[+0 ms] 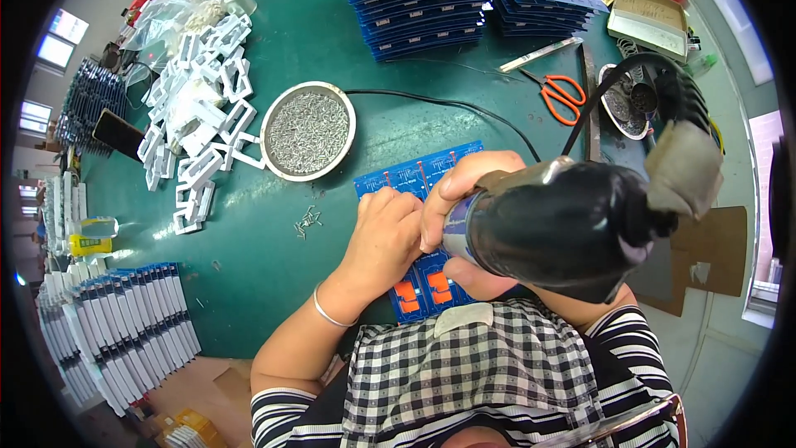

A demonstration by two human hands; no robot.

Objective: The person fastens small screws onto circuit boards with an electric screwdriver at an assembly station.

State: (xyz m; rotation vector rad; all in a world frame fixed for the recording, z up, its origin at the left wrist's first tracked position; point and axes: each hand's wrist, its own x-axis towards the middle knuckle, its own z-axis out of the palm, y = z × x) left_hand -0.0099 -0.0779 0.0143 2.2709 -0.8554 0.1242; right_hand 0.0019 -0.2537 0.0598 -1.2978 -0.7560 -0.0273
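Note:
My right hand [481, 172] is wrapped round a black-covered electric screwdriver [555, 228], whose thick cord loops up and away at the right. Its working tip is hidden behind the hands. Below it, a blue circuit board [394, 179] with orange patches [442, 287] lies at the table's near edge, against the checked apron. My left hand [383, 236] rests on the board's left side, fingers bent together close to the screwdriver's front end. Its fingertips are hidden, so what they pinch cannot be seen. A round bowl [265, 134] full of small screws stands beyond my left hand; several loose screws [308, 221] lie nearer.
White plastic frames [199, 116] are heaped at the left. Blue boards [414, 12] stand stacked at the back. Orange-handled scissors [565, 99], a metal bar [590, 104], another bowl [607, 108] and an open box [651, 23] are at the right. Assembled boards [137, 315] line the lower left.

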